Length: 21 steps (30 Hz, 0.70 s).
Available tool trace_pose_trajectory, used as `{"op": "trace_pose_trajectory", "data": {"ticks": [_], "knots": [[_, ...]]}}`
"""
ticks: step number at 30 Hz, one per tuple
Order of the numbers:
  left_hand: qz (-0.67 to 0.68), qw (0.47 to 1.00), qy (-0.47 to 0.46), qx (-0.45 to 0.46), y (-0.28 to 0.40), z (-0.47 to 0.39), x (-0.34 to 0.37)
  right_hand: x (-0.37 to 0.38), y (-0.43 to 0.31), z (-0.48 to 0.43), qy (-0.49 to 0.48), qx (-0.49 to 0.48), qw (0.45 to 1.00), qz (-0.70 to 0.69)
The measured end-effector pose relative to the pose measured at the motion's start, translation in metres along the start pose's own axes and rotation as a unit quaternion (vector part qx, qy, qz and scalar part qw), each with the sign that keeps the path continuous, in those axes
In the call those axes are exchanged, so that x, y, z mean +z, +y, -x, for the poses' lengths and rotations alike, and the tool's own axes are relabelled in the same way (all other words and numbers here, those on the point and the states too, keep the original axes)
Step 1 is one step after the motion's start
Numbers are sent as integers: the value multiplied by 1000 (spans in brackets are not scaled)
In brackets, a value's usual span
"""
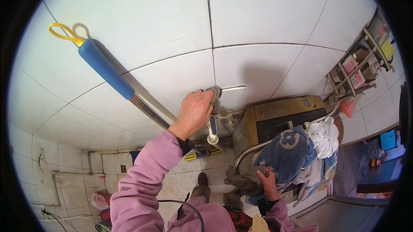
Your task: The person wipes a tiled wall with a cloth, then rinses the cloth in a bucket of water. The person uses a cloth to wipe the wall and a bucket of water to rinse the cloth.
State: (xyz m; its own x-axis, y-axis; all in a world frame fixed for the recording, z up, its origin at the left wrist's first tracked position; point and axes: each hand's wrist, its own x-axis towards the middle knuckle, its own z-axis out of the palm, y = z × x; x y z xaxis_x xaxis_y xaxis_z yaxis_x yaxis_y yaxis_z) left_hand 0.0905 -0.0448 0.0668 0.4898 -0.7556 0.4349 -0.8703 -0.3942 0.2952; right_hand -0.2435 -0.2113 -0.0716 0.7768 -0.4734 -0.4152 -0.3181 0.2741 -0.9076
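My left hand point(195, 107) grips a folded grey cloth point(213, 93) and presses it to the white tiled wall point(174, 73). Just right of that cloth is a white wall socket point(234, 93). Below the hand stands a white handle with a dark blue inlay point(212, 126). Lower right, my right hand point(269, 182) holds a bunched grey-brown cloth point(246, 180), beside a blue patterned towel point(284, 149). The towel hangs with other fabrics over a curved metal tube point(246, 153).
A blue-handled pole point(105, 67) with a yellow loop leans against the wall at left. A gold and black appliance point(288, 111) stands at right, below a metal wall rack point(355, 67) holding boxes. White crumpled fabric point(324, 136) lies by the towel. Pipes point(58, 183) run along the left wall.
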Motion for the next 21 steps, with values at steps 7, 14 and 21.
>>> {"op": "trace_pose_trajectory", "data": {"ticks": [7,14,21], "knots": [[-10,996,-61,-59,-8,15,-26,-1,4,-2,11,-9,999,30],[9,999,-46,17,-4,-2,-11,-1,4,-1,7,-14,999,32],[3,999,-28,-17,0,5,-11,-5,13,-6,1,-27,999,41]]}}
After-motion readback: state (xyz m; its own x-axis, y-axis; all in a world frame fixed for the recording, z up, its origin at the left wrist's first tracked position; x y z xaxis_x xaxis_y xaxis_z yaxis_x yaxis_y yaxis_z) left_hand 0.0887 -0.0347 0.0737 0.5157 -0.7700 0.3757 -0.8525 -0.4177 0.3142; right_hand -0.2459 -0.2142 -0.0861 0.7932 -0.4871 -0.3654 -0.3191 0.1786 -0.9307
